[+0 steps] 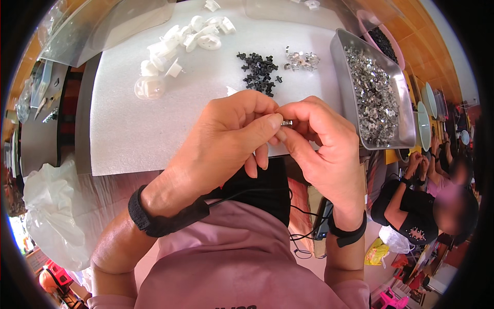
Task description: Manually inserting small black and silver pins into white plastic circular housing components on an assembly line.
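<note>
Just in front of my body, my left hand (234, 126) and my right hand (324, 136) meet fingertip to fingertip. Pinched between them is a small shiny metal clip (287, 123), mostly covered by the fingers. Whether another part sits with it is hidden. Beyond my fingers a pile of small black cross-shaped plastic pieces (259, 72) lies on the white foam sheet (134, 129). To its right is a little heap of silvery metal clips (302, 60).
White plastic fittings (180, 41) are heaped at the far left of the sheet. A metal tray (405, 116) full of small metal parts stands at the right, with a pink basin (399, 56) of black pieces behind it. Another person (401, 206) sits at the right. A plastic bag (54, 211) hangs at the left.
</note>
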Motion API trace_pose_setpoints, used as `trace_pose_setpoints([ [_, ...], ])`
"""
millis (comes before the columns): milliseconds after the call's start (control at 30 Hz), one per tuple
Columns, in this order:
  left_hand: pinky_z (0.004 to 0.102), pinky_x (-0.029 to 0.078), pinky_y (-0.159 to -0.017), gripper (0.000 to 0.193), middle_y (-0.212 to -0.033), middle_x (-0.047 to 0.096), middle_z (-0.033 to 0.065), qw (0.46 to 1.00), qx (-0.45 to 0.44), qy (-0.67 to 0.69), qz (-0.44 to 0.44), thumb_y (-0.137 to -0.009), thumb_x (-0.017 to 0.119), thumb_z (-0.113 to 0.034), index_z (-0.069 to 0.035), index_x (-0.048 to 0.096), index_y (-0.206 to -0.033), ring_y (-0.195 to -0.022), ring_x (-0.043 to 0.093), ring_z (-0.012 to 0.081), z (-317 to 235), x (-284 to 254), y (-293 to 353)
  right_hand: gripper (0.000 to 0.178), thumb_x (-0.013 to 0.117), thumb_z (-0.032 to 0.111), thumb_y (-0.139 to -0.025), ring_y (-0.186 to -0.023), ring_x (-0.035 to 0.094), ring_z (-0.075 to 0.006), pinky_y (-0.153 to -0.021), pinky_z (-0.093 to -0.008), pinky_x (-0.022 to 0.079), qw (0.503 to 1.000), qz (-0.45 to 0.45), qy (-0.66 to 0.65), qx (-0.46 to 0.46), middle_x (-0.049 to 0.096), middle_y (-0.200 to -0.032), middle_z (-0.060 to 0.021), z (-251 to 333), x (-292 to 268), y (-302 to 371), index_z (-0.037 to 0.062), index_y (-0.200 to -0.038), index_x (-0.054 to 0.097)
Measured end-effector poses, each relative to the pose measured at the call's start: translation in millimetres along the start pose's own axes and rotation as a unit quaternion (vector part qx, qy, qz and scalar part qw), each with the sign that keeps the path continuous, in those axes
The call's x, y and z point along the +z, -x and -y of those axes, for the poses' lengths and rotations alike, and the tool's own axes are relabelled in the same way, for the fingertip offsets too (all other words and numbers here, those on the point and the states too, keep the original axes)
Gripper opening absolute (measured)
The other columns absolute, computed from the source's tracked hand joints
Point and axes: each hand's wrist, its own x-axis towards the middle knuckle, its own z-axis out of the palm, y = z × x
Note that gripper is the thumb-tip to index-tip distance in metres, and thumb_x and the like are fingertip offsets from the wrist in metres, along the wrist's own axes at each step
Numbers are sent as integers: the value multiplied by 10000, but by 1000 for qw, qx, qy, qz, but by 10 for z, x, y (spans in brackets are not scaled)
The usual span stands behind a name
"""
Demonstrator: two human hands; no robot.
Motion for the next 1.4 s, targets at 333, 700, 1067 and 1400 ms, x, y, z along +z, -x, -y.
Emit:
trace_pose_setpoints([
  [333, 204, 462, -492, 227, -844, 611, 86, 1000, 12, 19, -6, -958, 505, -120, 74, 530, -1073, -589, 580, 104, 13, 16, 27, 163, 607, -65, -858, -687, 564, -63, -590, -204, 463, 981, 19, -109, 161, 584, -801, -41, 106, -89, 53, -31, -1017, 603],
  [700, 204, 462, -502, 190, -789, 615, 67, 996, 36, -71, -26, -952, 535, -111, 57, 592, -1020, -568, 581, 92, 1, -2, 29, 161, 605, -97, -829, -651, 573, -116, -558, -240, 453, 999, 0, -20, 43, 587, -788, -80, 74, -15, 30, -32, -976, 605],
  [1067, 202, 457, -472, 185, -745, 611, 67, 998, 3, -22, -59, -950, 530, -142, 35, 584, -956, -542, 582, 105, 17, 3, -18, 162, 618, -64, -819, -668, 581, -110, -577, -230, 466, 993, -23, -34, 113, 588, -798, -84, 24, -54, 45, -37, -979, 599],
  [1400, 233, 502, -532, 350, -807, 644, 94, 993, 37, -60, -100, -920, 519, -53, 62, 492, -1250, -623, 617, 120, 99, 57, -60, 164, 623, -72, -800, -695, 606, -178, -609, -268, 470, 992, -58, 75, 87, 600, -814, -111, -77, -103, 22, -35, -960, 616],
])
